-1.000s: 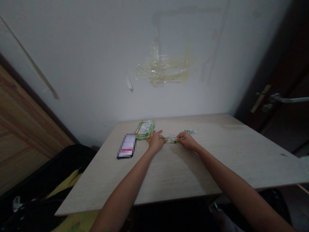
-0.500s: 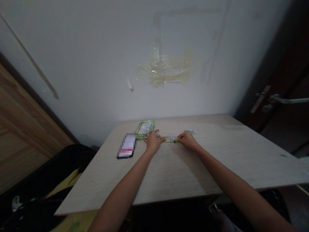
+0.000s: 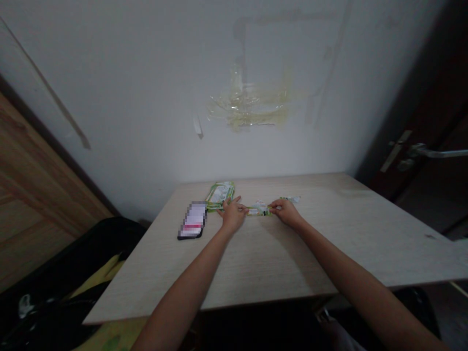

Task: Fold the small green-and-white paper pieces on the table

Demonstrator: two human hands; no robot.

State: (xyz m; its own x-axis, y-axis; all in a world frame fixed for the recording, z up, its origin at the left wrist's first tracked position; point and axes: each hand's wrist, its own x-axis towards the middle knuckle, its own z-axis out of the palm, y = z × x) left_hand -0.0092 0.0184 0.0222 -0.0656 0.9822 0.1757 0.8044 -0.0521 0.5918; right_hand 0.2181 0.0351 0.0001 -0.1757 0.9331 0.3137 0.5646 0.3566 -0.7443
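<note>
A small green and white wrapper [image 3: 258, 210] lies stretched flat on the pale wooden table [image 3: 278, 258] between my two hands. My left hand [image 3: 231, 214] pinches its left end, with the other fingers spread above it. My right hand [image 3: 285, 211] pinches its right end. A larger green packet [image 3: 219, 194] lies just behind my left hand. A torn white and green scrap [image 3: 290, 199] sits behind my right hand.
A phone [image 3: 192, 221] lies left of my left hand. Old tape residue [image 3: 248, 105] clings to the white wall. A dark door with a metal handle [image 3: 426, 151] stands at the right. A black and yellow bag [image 3: 69, 287] is below the table's left edge.
My hands have drawn slightly further apart, pulling the wrapper out longer and flatter between them. Nothing else has moved.
</note>
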